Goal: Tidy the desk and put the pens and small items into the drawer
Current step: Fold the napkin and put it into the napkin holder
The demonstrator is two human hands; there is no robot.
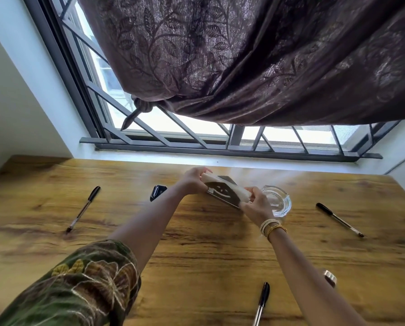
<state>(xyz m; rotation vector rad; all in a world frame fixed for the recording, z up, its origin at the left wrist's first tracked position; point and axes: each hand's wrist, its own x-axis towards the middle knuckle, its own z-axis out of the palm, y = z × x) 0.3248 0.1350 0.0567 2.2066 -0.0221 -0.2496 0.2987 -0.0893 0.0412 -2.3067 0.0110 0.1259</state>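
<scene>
1. Both hands meet at the far middle of the wooden desk [196,243], holding a metal napkin holder [222,192] stuffed with white napkins [238,190].
2. The left hand [193,181] has its fingers curled over the far left end of the napkins, closed on them; the holder sits just under those fingers.
3. The right hand [255,205] pinches the near right end of the napkins and the holder's edge, fingers drawn in tight.
4. A glass ashtray [278,201] sits just beside the right hand.
5. Three pens lie loose: a left pen [84,209], a right pen [339,219], and a near pen [261,303], all well apart from the fingers.
6. A small black item [157,192] lies by the left forearm; what it is I cannot tell.
</scene>
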